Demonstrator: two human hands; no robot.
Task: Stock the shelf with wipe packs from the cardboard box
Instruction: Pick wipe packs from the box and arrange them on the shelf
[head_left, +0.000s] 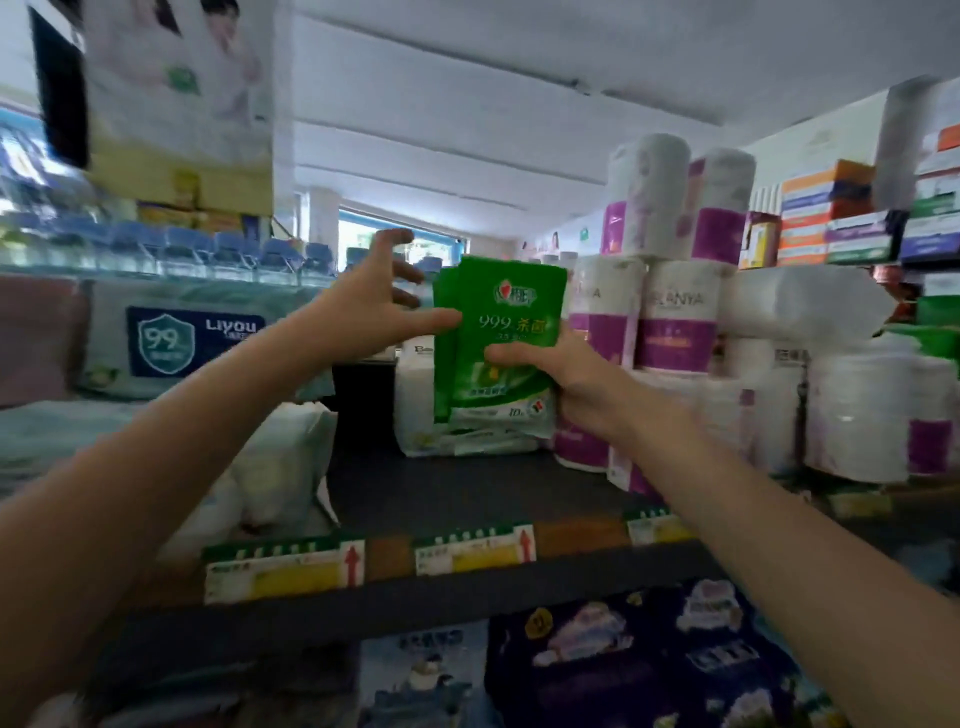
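A small stack of green wipe packs (498, 332) stands upright above the dark shelf board (467, 499), gripped from the right side by my right hand (566, 379), thumb across the front. My left hand (374, 306) is spread wide just left of the packs, its thumb tip touching their left edge and its fingers behind them. More green and white wipe packs (467, 436) lie flat on the shelf under the held ones. The cardboard box is not in view.
Purple-and-white paper rolls (670, 322) are stacked to the right of the packs. A large wipe pack with a blue 99 label (171, 338) and white bags (280, 462) sit left. Price tags (291, 569) line the shelf edge. Dark tissue packs (644, 654) fill the shelf below.
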